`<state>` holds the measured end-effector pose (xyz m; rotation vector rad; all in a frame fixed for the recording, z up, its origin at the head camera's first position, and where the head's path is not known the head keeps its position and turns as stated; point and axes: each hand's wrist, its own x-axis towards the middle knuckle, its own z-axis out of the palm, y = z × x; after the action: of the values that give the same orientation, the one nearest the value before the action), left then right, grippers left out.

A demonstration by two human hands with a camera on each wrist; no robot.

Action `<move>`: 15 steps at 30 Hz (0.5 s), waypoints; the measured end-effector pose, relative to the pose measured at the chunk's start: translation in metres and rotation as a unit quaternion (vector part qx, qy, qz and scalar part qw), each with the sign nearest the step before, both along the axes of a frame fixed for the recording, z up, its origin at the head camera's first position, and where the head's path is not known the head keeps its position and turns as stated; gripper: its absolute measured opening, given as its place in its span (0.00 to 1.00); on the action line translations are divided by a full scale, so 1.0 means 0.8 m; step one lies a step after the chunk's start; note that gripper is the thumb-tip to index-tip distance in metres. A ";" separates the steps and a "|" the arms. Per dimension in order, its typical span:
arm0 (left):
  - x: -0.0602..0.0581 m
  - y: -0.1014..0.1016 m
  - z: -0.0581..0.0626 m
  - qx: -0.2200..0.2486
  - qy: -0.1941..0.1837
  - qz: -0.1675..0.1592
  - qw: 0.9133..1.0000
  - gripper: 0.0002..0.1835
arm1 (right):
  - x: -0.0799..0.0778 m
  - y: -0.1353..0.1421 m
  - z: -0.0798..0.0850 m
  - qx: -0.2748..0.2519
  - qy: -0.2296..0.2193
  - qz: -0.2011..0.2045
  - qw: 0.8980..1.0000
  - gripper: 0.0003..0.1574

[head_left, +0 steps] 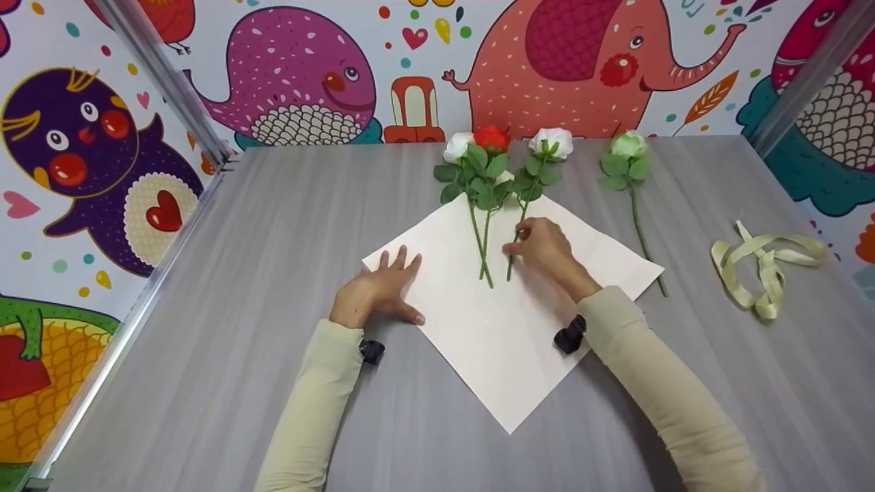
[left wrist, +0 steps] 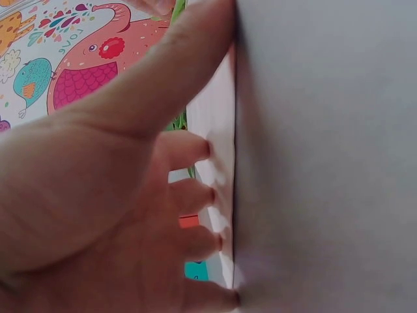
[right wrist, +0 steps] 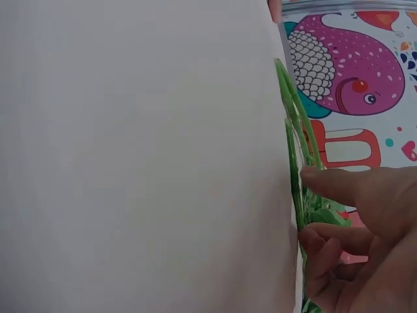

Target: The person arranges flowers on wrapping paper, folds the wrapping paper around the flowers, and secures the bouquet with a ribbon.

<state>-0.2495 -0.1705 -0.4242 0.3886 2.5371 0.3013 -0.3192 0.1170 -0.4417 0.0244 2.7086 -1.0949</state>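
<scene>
Backdrop: white wall panels printed with bright cartoon animals (head_left: 424, 75), set between silvery metal posts (head_left: 160, 78).

Surface: one grey, wood-grained table (head_left: 273, 219).

Sheet: one pale cream-pink square of paper (head_left: 506, 355), flat on the table, turned so that one corner points towards the person.

Roses on the sheet, three, all green-stemmed, blooms at the far corner: one white-bloomed rose (head_left: 458, 147) at left; one red-bloomed rose (head_left: 492, 138) just beside it, their stems crossing near the lower ends; one larger white-bloomed rose (head_left: 552, 143) at right, its stem apart from that pair lower down.

Rose at the side, one: pale green-white bloom (head_left: 627, 145), lying on the table to the right, its stem passing by the sheet's right corner; over or under cannot be told.

Ribbon: one length of pale yellow satin ribbon (head_left: 769, 280), loosely looped, well apart at far right.

Left hand (head_left: 379, 290): fingers spread, resting on the sheet's left corner, gripping nothing.

Right hand (head_left: 547, 249): thumb and forefinger together, pinching the stem of the larger white-bloomed rose.

Condition, as judged: three roses gathered on the sheet, one outstanding; paper unfolded, ribbon untied around anything; the arrangement appears partly complete.
</scene>
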 end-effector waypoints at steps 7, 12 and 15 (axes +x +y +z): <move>-0.001 0.001 0.002 0.001 -0.003 -0.006 1.000 0.64 | 0.001 -0.010 -0.001 0.000 0.011 0.006 1.000 0.26; 0.000 0.000 0.004 0.003 0.002 -0.006 1.000 0.64 | 0.000 -0.013 -0.002 -0.024 0.009 0.004 1.000 0.33; 0.001 0.000 0.003 0.003 0.004 -0.005 1.000 0.64 | -0.001 -0.014 -0.003 -0.027 0.014 0.007 1.000 0.33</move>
<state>-0.2487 -0.1708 -0.4217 0.4045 2.5420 0.3033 -0.3197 0.1059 -0.4444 -0.0193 2.6988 -1.1718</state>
